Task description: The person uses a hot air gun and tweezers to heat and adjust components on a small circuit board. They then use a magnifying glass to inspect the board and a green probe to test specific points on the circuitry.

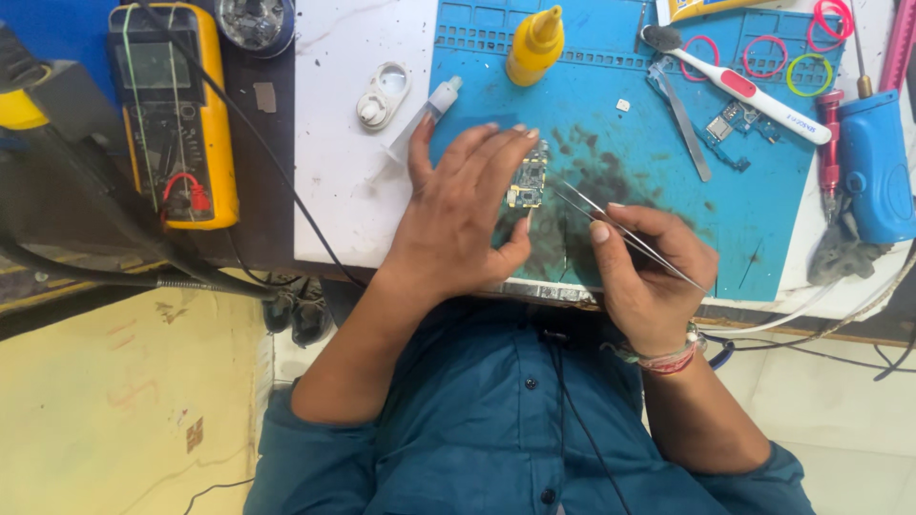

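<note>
While left hand (458, 215) steadies circuit board (529, 176) | right hand (649, 262) grip pinches tweezers (611, 224) near mat (658, 238) edge

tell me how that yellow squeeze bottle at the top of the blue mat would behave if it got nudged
The yellow squeeze bottle stands upright on a narrow base with a tapered nozzle, so it would probably tip rather than slide. Its round body suggests it would then roll across the blue mat. It looks like light, squeezable plastic.

Thin tweezers (625, 234) of bright, polished metal; a small circuit board (529, 178) with dull gold and shiny solder spots; the blue mat (658, 205) looks like matt rubber (smeared with dark, sooty stains); a yellow bottle (534, 46) of smooth, slightly glossy plastic; the shirt (496, 420) is soft teal cloth
</note>
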